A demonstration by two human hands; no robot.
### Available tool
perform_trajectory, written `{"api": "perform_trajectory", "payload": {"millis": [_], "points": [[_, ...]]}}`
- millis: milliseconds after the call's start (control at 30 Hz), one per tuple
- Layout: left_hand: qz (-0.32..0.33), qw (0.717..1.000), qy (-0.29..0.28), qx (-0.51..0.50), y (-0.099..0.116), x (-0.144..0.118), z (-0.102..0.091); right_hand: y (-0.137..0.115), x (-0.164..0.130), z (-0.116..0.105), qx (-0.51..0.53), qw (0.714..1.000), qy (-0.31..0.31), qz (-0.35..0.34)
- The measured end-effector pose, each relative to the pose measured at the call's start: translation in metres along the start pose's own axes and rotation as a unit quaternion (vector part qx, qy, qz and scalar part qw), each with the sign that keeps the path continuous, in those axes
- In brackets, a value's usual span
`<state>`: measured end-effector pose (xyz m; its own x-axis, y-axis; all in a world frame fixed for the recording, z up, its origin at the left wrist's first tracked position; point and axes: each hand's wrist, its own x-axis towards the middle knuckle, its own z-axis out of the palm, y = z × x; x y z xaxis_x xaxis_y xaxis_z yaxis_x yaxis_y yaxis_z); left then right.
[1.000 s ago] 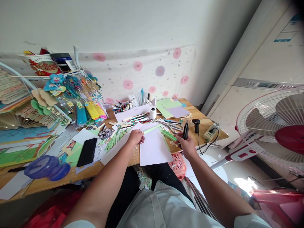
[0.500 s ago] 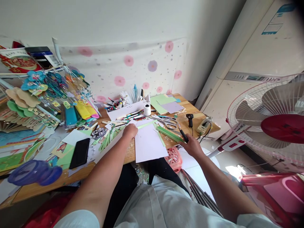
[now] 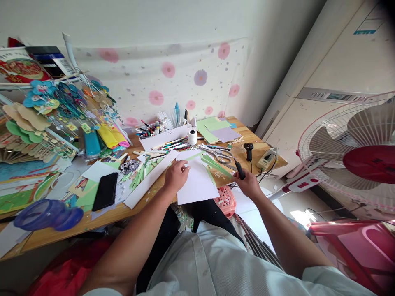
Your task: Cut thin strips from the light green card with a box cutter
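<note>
My left hand (image 3: 177, 176) is over the left part of a white paper sheet (image 3: 197, 185), its fingers loosely bent and slightly apart, with nothing visible in them. In my right hand (image 3: 247, 183), near the table's right front edge, is a black-handled tool (image 3: 239, 169) with a thin tip pointing up and away. A fan of narrow green paper strips (image 3: 217, 165) reaches from the sheet to the fingertips of that hand, which touch their near ends. A pair of scissors (image 3: 222, 157) lies just behind the strips. Another green strip lies along the sheet's far edge.
A white thread spool (image 3: 192, 137), pens and a white box (image 3: 165, 137) stand at the back. Left are paper cuttings (image 3: 142, 174), a long white strip (image 3: 151, 181), a black phone (image 3: 105, 191) and a blue container (image 3: 47, 215). A glue gun (image 3: 248, 151), power strip (image 3: 267, 159) and fan (image 3: 354, 152) are right.
My left hand has moved back toward me and loosened, away from the sheet's far edge. The green strips have spread into a fan. The right hand still holds the black-handled tool.
</note>
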<state>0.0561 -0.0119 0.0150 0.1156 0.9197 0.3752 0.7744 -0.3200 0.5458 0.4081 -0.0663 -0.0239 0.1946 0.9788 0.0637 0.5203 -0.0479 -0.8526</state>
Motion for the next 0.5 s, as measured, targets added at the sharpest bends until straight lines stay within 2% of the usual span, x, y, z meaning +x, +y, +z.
{"api": "perform_trajectory", "payload": {"millis": [67,100,167,233,367,500], "points": [[0.101,0.991,0.083,-0.037,0.011,-0.015,-0.007,-0.007,-0.002,0.0,0.055,0.998,-0.038,-0.016],[0.141,0.985,0.096,-0.039,0.017,-0.022,-0.011,-0.012,-0.004,0.001,0.068,0.995,-0.063,-0.023],[0.199,0.977,0.067,-0.021,0.027,-0.033,-0.02,-0.024,-0.007,0.005,0.08,0.99,-0.114,-0.027],[0.229,0.973,-0.004,0.011,0.033,-0.041,-0.026,-0.036,-0.01,0.012,0.09,0.982,-0.168,-0.018],[0.211,0.966,-0.131,0.07,0.031,-0.05,-0.024,-0.055,-0.005,0.036,0.095,0.964,-0.247,-0.014],[0.129,0.97,-0.191,0.073,0.015,-0.058,-0.014,-0.064,0.008,0.056,0.114,0.95,-0.289,-0.005]]}}
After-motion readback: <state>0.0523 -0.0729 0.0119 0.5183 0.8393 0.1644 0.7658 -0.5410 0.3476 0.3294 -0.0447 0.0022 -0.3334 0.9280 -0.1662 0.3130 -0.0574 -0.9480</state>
